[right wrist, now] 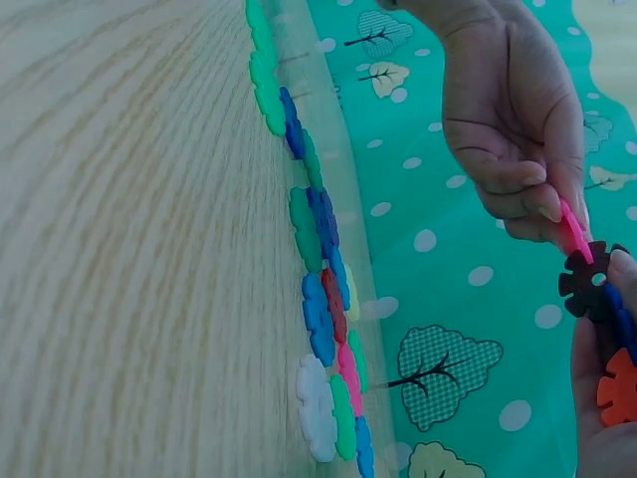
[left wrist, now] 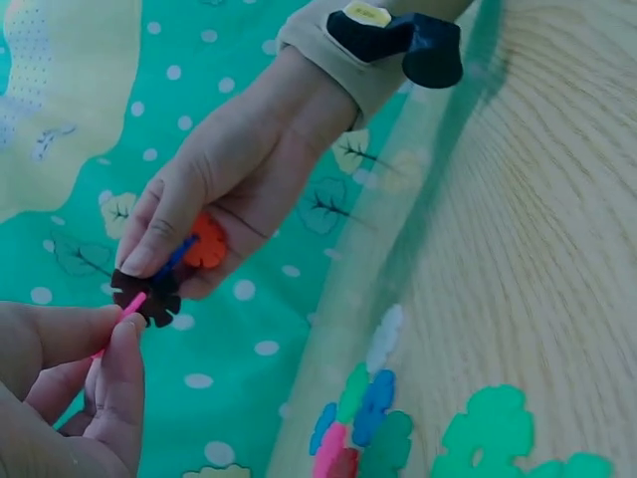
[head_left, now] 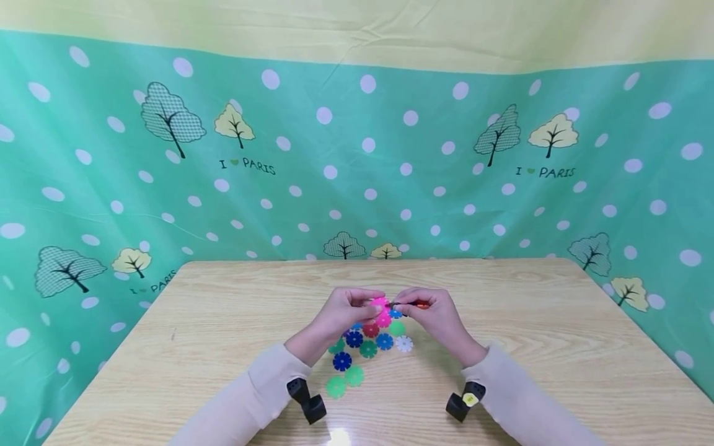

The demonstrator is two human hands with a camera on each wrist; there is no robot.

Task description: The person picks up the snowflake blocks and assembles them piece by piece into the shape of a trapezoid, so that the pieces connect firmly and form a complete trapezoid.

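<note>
My left hand (head_left: 347, 308) pinches a pink notched snowflake disc (right wrist: 574, 231) between thumb and fingers, above the table. Facing it, my right hand (head_left: 434, 310) grips a small joined group: a dark brown-black disc (left wrist: 147, 299), a blue disc (left wrist: 179, 256) and an orange disc (left wrist: 207, 241). The pink disc's edge meets the dark disc at a notch; how deep it sits I cannot tell. In the right wrist view the right fingers partly hide the blue disc (right wrist: 619, 317) and orange disc (right wrist: 619, 390).
Below the hands, loose discs lie on the wooden table (head_left: 234, 322): a red disc (head_left: 370, 330), a white disc (head_left: 404, 344), a dark blue disc (head_left: 343, 361), a light green disc (head_left: 336, 387) and several others. A green dotted curtain (head_left: 357, 167) hangs behind the table.
</note>
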